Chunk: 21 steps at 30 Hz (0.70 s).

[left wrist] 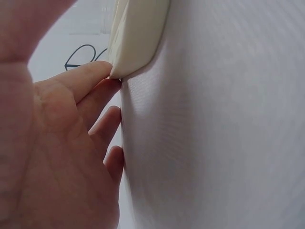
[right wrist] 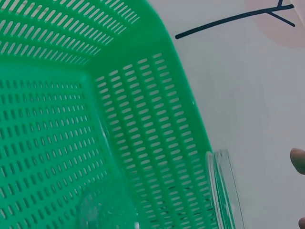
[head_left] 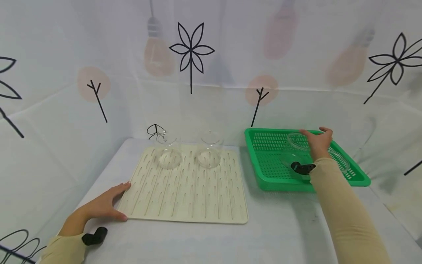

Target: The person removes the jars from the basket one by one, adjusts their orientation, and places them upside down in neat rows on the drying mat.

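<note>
My left hand [head_left: 102, 205] rests at the left edge of a cream ridged drying mat [head_left: 184, 194], thumb at its front corner, straight fingertips touching its side. In the left wrist view, the fingers [left wrist: 97, 71] meet the mat's corner [left wrist: 138, 38]. My right hand [head_left: 319, 143] is over a green slotted basket [head_left: 260, 179], thumb and fingers spread. Beneath and beside that hand, a clear round glass container [head_left: 291, 156] stands in the basket, and another clear round rim [head_left: 341, 161] shows to the right. The right wrist view shows only fingertips [right wrist: 299, 161] at its edge.
Two clear glass vessels, one at the left [head_left: 169, 159] and one at the right [head_left: 209, 157], stand on the back half of the mat. A white cloth [head_left: 211, 242] covers the table, and a printed curtain [head_left: 217, 106] hangs behind it.
</note>
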Tool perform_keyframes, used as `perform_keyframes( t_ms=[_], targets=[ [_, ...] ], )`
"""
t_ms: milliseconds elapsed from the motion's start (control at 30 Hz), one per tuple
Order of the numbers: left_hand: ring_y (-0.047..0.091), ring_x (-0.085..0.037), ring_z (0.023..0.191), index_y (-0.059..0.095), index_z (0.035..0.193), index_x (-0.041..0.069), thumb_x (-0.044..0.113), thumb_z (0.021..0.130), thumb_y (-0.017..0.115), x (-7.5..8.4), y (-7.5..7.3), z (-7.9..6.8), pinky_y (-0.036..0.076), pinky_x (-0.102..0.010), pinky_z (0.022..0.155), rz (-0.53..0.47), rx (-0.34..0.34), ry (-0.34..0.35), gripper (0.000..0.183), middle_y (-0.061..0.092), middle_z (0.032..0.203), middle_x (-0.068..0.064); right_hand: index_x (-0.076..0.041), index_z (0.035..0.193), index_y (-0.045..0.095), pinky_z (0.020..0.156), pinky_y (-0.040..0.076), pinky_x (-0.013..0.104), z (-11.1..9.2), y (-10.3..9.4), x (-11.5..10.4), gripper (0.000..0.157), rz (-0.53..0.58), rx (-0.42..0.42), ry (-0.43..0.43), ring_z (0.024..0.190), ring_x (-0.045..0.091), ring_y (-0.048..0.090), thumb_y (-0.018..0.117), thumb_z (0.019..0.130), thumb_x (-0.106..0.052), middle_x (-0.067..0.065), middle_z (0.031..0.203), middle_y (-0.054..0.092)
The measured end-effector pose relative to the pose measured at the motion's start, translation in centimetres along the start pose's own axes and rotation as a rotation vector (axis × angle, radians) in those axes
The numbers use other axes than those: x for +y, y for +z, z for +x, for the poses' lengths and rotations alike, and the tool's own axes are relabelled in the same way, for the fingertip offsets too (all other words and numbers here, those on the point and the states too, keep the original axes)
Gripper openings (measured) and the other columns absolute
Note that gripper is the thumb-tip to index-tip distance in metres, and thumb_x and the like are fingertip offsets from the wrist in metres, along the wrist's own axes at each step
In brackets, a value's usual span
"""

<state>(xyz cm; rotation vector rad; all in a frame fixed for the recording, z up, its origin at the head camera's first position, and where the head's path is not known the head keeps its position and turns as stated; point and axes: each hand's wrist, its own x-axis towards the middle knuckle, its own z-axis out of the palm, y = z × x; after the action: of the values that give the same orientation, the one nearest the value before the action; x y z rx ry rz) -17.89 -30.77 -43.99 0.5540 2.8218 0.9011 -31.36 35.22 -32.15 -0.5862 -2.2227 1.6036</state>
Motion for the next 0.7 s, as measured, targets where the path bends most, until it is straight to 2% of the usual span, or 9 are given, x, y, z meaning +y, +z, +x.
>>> perform_keyframes(
  t_ms=[167, 300, 400, 533, 600, 700],
  targets=[
    [0.017, -0.052, 0.130, 0.029, 0.140, -0.010, 0.038, 0.058, 0.086, 0.0, 0.0, 0.0, 0.016, -0.066, 0.099, -0.002, 0.001, 0.000, 0.111, 0.025, 0.144, -0.031, -0.009, 0.147, 0.007, 0.104, 0.025, 0.051, -0.2, 0.2, 0.0, 0.088, -0.016, -0.088, -0.027, 0.132, 0.038, 0.021, 0.060, 0.086, -0.043, 0.020, 0.149, 0.006],
    [0.017, -0.053, 0.130, 0.029, 0.140, -0.010, 0.039, 0.058, 0.086, 0.0, 0.0, -0.1, 0.016, -0.066, 0.099, -0.002, 0.001, 0.000, 0.111, 0.025, 0.144, -0.031, -0.005, 0.147, 0.005, 0.101, 0.025, 0.058, -0.3, 0.5, 0.2, 0.093, -0.065, -0.165, -0.079, 0.131, 0.044, 0.020, 0.062, 0.085, -0.045, 0.026, 0.148, 0.008],
    [0.017, -0.053, 0.130, 0.029, 0.140, -0.010, 0.038, 0.058, 0.086, 0.1, 0.0, -0.1, 0.015, -0.066, 0.099, -0.004, 0.002, 0.000, 0.111, 0.024, 0.144, -0.031, -0.007, 0.147, 0.011, 0.097, 0.027, 0.061, 0.5, 0.8, 0.8, 0.097, -0.106, -0.240, -0.109, 0.128, 0.045, 0.025, 0.068, 0.080, -0.049, 0.027, 0.146, 0.014],
    [0.017, -0.052, 0.130, 0.028, 0.140, -0.010, 0.038, 0.058, 0.086, 0.1, 0.0, -0.1, 0.015, -0.066, 0.099, -0.009, 0.001, -0.004, 0.111, 0.024, 0.144, -0.031, -0.007, 0.148, 0.007, 0.099, 0.028, 0.060, 0.6, 1.1, 0.7, 0.102, -0.131, -0.430, -0.130, 0.128, 0.048, 0.026, 0.069, 0.079, -0.049, 0.029, 0.146, 0.011],
    [0.017, -0.052, 0.130, 0.028, 0.140, -0.009, 0.039, 0.058, 0.086, 0.1, 0.0, -0.1, 0.015, -0.066, 0.100, -0.007, 0.000, -0.010, 0.112, 0.024, 0.144, -0.031, -0.004, 0.148, -0.001, 0.102, 0.027, 0.055, -0.2, 1.2, 0.0, 0.102, -0.118, -0.552, -0.142, 0.129, 0.047, 0.025, 0.067, 0.083, -0.044, 0.030, 0.146, 0.010],
    [0.017, -0.052, 0.130, 0.028, 0.141, -0.009, 0.041, 0.058, 0.085, 0.1, 0.0, 0.0, 0.015, -0.065, 0.100, 0.007, -0.006, -0.022, 0.112, 0.024, 0.144, -0.031, -0.004, 0.148, -0.004, 0.103, 0.029, 0.051, -0.4, 1.0, -0.3, 0.095, -0.101, -0.694, -0.159, 0.128, 0.044, 0.029, 0.065, 0.088, -0.029, 0.031, 0.144, 0.015]
  ],
)
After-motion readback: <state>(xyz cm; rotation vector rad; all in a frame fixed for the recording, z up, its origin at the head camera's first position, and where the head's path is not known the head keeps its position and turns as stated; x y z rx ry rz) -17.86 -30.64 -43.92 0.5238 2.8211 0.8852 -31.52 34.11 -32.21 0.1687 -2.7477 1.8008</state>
